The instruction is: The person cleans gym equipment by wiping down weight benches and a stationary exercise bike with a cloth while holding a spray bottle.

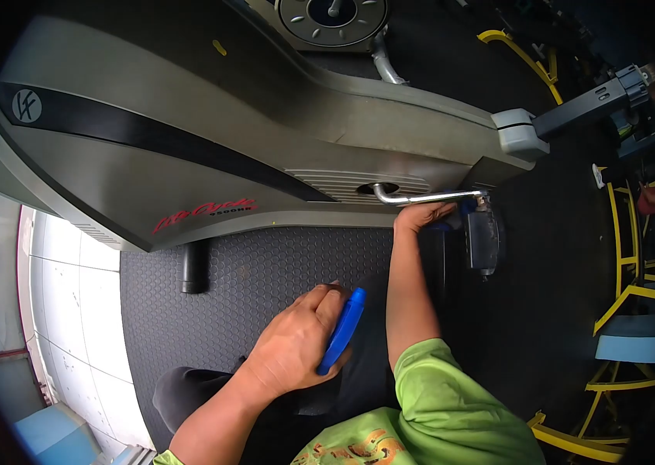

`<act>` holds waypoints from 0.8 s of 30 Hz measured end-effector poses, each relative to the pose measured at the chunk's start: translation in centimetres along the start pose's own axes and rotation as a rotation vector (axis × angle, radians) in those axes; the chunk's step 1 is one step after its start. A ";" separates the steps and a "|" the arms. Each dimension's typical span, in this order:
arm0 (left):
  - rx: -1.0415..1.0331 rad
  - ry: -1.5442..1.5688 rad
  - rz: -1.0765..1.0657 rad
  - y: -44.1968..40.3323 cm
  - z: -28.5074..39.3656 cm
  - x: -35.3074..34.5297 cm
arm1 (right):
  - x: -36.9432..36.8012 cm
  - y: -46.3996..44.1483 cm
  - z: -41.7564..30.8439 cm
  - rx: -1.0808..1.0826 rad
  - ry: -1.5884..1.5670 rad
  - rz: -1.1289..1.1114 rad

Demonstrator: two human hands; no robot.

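My left hand point(293, 345) is closed around a slim blue plastic object point(341, 332), held over my lap. Its lower part is hidden by the fingers, so its kind cannot be made out. My right hand point(422, 215) reaches under the shiny metal crank arm point(428, 198) of an exercise bike point(227, 167). Those fingers are bent and partly hidden behind the crank. Dark blue material shows by them, too little to name. Just right of this hand, a clear-and-dark pedal point(483, 239) hangs from the crank's end.
Black textured rubber matting point(258, 271) lies below the bike, bordered by white tiles point(72, 302) at left. A black foot tube point(194, 267) sticks out beneath the bike. Yellow-framed equipment point(622, 298) stands at right. Another machine's round crank disc point(333, 12) is beyond the bike.
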State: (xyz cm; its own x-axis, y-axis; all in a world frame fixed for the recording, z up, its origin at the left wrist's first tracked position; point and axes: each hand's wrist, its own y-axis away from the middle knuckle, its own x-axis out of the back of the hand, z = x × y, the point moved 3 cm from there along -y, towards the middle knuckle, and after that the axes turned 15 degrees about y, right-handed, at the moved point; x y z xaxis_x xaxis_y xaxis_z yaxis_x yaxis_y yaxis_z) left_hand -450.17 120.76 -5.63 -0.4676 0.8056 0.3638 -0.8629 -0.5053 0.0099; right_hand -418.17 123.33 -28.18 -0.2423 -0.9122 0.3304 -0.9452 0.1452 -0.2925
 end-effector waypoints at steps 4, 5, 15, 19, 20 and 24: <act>-0.071 0.003 0.000 -1.0 0.4 -0.5 | 0.3 9.4 -2.5 0.123 0.060 -0.259; -0.073 0.007 -0.008 -1.3 0.5 -0.6 | 0.8 12.6 -2.4 0.119 0.226 -0.635; -0.056 0.039 -0.049 -0.4 0.5 -2.6 | -0.8 13.7 1.9 0.302 -0.039 -0.504; -0.053 -0.032 -0.048 0.4 1.5 -2.2 | -1.9 14.7 2.4 0.272 0.206 -0.604; -0.037 -0.022 -0.051 0.5 1.3 -2.2 | -3.7 18.5 3.9 0.272 0.111 -0.647; 0.054 -0.050 -0.087 1.0 -0.2 -2.6 | -3.9 28.4 1.4 0.096 -0.186 -1.034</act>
State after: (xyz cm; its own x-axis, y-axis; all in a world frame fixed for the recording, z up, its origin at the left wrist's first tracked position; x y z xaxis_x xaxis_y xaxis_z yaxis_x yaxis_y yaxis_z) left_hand -449.87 118.16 -6.73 -0.3806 0.8313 0.4052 -0.8873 -0.4517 0.0932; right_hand -443.79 130.52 -39.03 0.7167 -0.6203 0.3187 -0.6493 -0.7603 -0.0195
